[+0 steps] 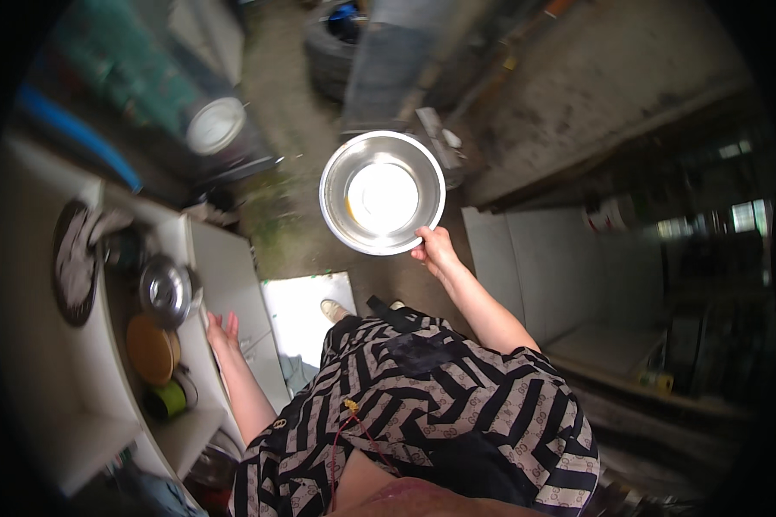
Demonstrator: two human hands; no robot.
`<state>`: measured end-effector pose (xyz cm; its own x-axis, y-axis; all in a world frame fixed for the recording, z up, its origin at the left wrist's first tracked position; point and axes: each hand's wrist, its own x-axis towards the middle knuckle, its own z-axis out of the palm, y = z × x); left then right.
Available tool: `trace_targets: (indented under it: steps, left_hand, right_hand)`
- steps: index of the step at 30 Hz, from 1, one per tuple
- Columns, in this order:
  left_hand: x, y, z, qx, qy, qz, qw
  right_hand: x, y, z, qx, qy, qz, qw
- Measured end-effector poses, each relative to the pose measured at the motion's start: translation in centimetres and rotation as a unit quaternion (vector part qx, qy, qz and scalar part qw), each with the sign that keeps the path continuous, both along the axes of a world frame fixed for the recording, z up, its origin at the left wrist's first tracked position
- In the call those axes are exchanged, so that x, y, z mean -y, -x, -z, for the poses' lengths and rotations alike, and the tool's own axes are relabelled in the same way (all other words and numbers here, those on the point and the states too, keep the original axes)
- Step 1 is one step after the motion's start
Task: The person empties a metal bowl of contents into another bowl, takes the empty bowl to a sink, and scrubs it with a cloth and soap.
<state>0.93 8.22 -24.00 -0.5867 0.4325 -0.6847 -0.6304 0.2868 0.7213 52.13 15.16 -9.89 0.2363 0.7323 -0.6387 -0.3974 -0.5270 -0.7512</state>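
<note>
My right hand [436, 251] grips the near rim of a round stainless-steel basin [431, 194], thumb over the edge. The basin is held out in front of me above the floor, and bright light glares on its bottom. A small yellowish patch shows along the left of that bottom. On the other side, my left hand [222, 331] holds nothing and its fingers are apart. It is beside the edge of a white shelf cabinet [229, 284]; whether it touches the cabinet is unclear.
Shelves on the left hold a metal pot lid [166, 292], a round wooden board [152, 350] and a green object [166, 399]. A white-lidded bucket [216, 126] stands ahead left, a tyre [330, 64] farther off. A concrete-like slab [595, 110] borders the right.
</note>
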Motion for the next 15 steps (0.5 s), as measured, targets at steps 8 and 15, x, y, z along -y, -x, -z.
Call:
trace_targets:
  steps: [8,15]
  left_hand:
    - [-4.5,-20.2,1.0,0.048,0.052,0.295,0.953]
    - [-9.2,-32.5,0.5,0.065,0.054,0.468,0.880]
  right_hand:
    - [13.9,-17.5,1.9,-0.006,0.002,0.278,0.961]
    - [24.4,-26.1,1.9,0.016,-0.008,0.450,0.893]
